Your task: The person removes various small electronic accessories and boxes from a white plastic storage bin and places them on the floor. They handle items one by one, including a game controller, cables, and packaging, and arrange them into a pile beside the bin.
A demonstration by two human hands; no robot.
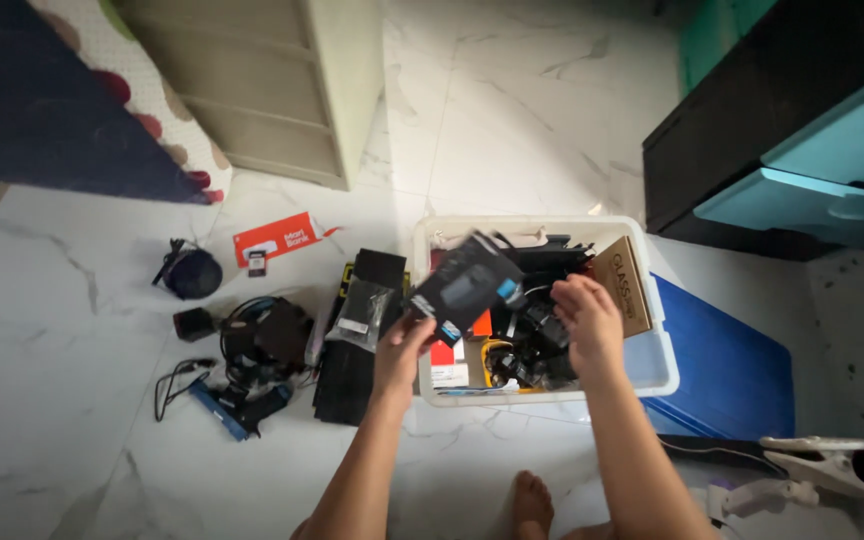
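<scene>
Right now we have the left hand (400, 350) pinched on the lower corner of a dark flat package (467, 283), which sits tilted over the left rim of the white bin (652, 372). The right hand (586, 318) is down inside the bin among a black tangle of cables and gear (537, 340), fingers curled; we cannot tell whether they are closed on anything. Risk as we judge it: a corner pinch is weak, so the package could swing or slip and drop onto the stack of black pouches (360, 335) just left of the bin. The right hand could also snag a cable loop and drag neighbouring items up with it. The brown box (622, 285) leaning on the bin's right wall could tip inward if the pile shifts. Hard to read: the package is motion-blurred, the bin's contents merge into one dark mass, and the blue lid (727, 370) right of the bin is partly covered by it.
</scene>
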